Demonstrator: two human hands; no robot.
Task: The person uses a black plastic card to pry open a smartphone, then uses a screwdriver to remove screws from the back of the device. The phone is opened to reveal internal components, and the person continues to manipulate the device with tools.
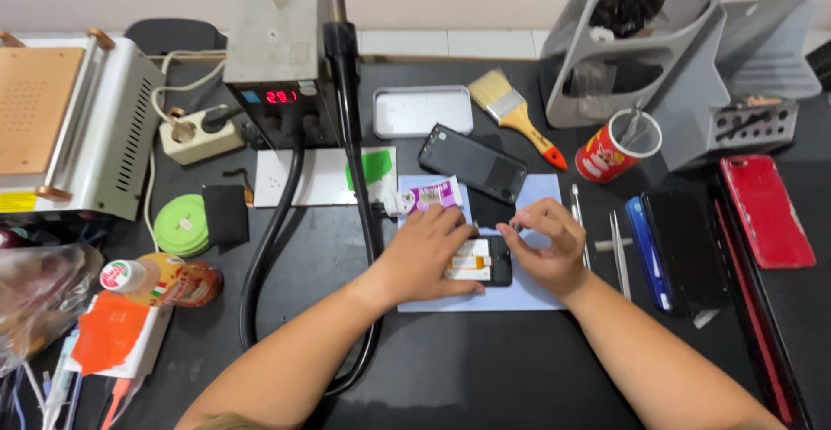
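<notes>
My left hand [426, 253] lies flat on an opened black phone [485, 261] and presses it onto a pale blue work mat [537, 296]. An orange and white part shows inside the phone under my fingers. My right hand [547, 241] is at the phone's right end with its fingers curled and pinched at the top corner; whether they hold a small tool I cannot tell. A black phone back cover [473, 162] lies just beyond the mat.
A hot-air station [279, 49] with its black hose [273, 231] stands at the back left. Around it lie a paintbrush [514, 113], a metal tin [422, 110], a red cup of tools [616, 146], tweezers [620, 252], several phones [766, 211] at right, and a bottle [164, 280] at left.
</notes>
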